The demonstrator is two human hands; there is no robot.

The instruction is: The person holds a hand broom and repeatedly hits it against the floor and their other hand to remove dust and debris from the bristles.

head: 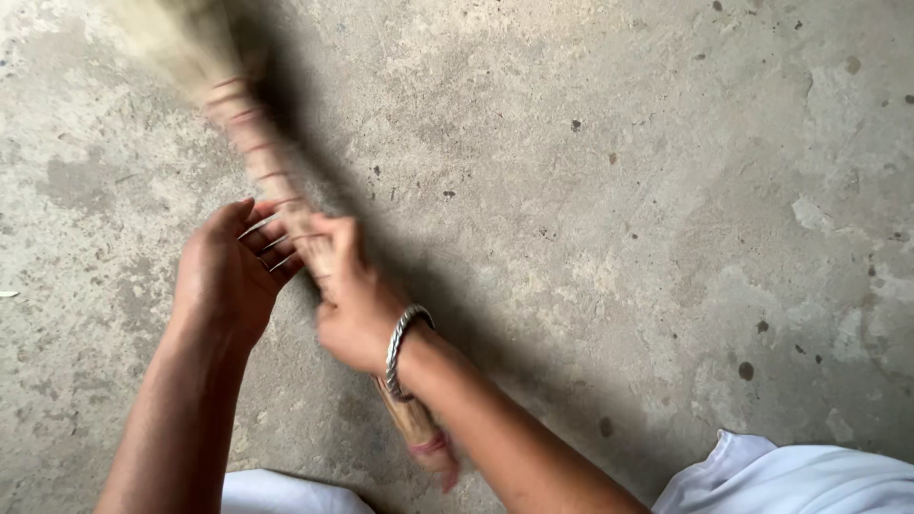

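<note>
Gripping the bound handle of a grass broom (271,171), the right hand (352,300) is seen clamped around it, fingers wrapped over the shaft just below the red thread wraps. The left hand (228,271) is held open with the palm turned toward the handle and the fingers spread, touching or just beside it; no closed grip is shown there. The broom is held slanted over the concrete floor (619,190), its bristle head blurred at the upper left and its butt end, tied with pinkish cord, pointing down toward the person's lap. A metal bangle (400,347) is worn on the right wrist, and white cloth (790,481) is seen at the lower edge. The floor is stained and pitted, with small dark specks scattered about; no gathered heap of dust can be made out. It is judged that the handling of the broom is at an early or middle stage: the broom is in hand, but how much of the floor has been gone over cannot be told.
</note>
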